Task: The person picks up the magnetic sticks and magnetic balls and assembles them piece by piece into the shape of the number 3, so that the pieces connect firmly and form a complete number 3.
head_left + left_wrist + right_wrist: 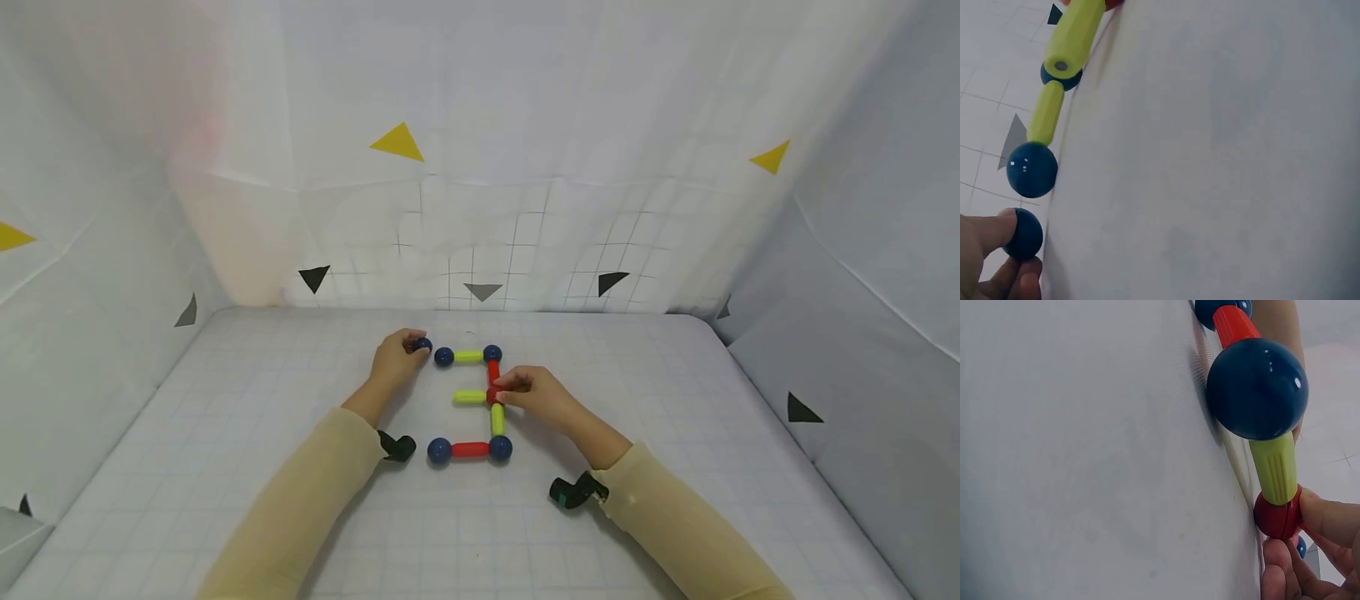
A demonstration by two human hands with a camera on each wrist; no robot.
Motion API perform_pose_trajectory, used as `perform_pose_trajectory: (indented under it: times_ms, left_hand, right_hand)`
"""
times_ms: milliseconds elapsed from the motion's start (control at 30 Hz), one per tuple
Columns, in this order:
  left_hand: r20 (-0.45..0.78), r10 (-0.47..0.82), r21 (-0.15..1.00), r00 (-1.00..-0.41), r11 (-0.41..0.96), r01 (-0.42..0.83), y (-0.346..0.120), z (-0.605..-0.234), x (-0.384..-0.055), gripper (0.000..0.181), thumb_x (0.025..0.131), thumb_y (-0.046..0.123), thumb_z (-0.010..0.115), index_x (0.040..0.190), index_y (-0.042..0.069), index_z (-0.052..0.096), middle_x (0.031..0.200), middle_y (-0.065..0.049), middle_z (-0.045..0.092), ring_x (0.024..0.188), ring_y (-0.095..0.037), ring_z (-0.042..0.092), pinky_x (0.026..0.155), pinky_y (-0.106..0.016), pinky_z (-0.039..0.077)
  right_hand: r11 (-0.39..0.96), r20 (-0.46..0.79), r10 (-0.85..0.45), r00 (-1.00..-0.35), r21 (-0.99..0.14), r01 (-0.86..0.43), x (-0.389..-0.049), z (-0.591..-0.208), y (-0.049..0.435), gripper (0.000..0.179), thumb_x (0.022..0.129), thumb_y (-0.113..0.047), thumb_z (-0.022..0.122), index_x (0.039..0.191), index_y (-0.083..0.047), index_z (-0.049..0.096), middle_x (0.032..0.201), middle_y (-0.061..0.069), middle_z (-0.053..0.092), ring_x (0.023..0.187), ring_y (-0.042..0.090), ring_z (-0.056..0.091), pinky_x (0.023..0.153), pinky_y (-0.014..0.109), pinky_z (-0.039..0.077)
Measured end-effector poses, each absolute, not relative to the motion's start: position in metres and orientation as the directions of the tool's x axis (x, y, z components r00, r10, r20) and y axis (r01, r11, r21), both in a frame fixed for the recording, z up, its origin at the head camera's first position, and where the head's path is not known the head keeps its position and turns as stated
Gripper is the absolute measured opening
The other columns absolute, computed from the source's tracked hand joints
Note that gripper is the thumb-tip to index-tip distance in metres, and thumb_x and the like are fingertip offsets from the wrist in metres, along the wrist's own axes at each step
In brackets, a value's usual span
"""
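Note:
Between its thumb and fingers, my left hand [397, 360] pinches a loose dark blue ball [1025, 234], just left of a joined figure of balls and rods. My right hand [542, 396] pinches the red ball [1277, 514] at the figure's middle right. From that ball a yellow-green rod [469, 397] points left with its end free. A red rod [492, 372] runs up to a blue ball [492, 354], then a yellow-green rod [468, 357] and another blue ball [444, 357]. Below, a yellow-green rod [497, 419] leads to a blue ball [500, 448].
Along the bottom, a red rod [470, 450] links that lower ball to a blue end ball [439, 451]. Black wrist mounts [573, 492] stick out from both sleeves. White sheeting [480, 100] with yellow and dark triangles encloses the gridded white table [465, 542].

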State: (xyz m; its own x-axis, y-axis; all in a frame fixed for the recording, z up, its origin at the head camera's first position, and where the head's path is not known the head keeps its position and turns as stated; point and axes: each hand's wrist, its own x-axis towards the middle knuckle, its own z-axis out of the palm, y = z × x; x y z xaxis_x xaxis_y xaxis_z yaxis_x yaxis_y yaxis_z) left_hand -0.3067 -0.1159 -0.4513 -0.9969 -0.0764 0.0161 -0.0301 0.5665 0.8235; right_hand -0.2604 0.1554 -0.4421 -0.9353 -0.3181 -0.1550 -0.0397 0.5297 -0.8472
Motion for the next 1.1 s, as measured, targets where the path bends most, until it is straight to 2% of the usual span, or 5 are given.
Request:
perform_pose_trajectory:
  times_ms: [500,900,1100]
  left_hand:
    - [0.017,-0.059,0.809,-0.998,0.588,-0.021,-0.122,-0.438,-0.281,0.034,0.096,0.021,0.070,0.128,0.010,0.064,0.127,-0.013,0.063,0.112,-0.028,0.059,0.096,-0.042,0.049]
    - [-0.011,0.053,0.785,-0.999,0.619,0.024,-0.121,-0.440,-0.254,0.032,0.095,0.023,0.071,0.125,0.014,0.067,0.123,-0.009,0.067,0.104,-0.023,0.062,0.082,-0.035,0.053]
    - [-0.043,0.092,0.775,-0.995,0.632,0.025,-0.112,-0.438,-0.245,0.032,0.095,0.024,0.072,0.125,0.015,0.067,0.121,-0.007,0.068,0.102,-0.021,0.062,0.083,-0.034,0.054]
  right_hand:
    - [0.504,-0.151,-0.322,-0.935,-0.863,-0.034,-0.260,-0.445,0.154,0.019,0.091,-0.015,0.075,0.109,-0.012,0.073,0.104,-0.001,0.071,0.093,0.017,0.063,0.084,0.030,0.053]
    - [0.510,-0.146,-0.331,-0.932,-0.859,-0.046,-0.260,-0.443,0.155,0.018,0.091,-0.015,0.075,0.108,-0.010,0.072,0.104,-0.001,0.071,0.094,0.017,0.063,0.082,0.030,0.053]
    - [0.511,-0.153,-0.330,-0.932,-0.859,-0.040,-0.261,-0.442,0.156,0.020,0.092,-0.015,0.074,0.111,-0.011,0.072,0.105,0.000,0.070,0.095,0.017,0.063,0.083,0.030,0.053]
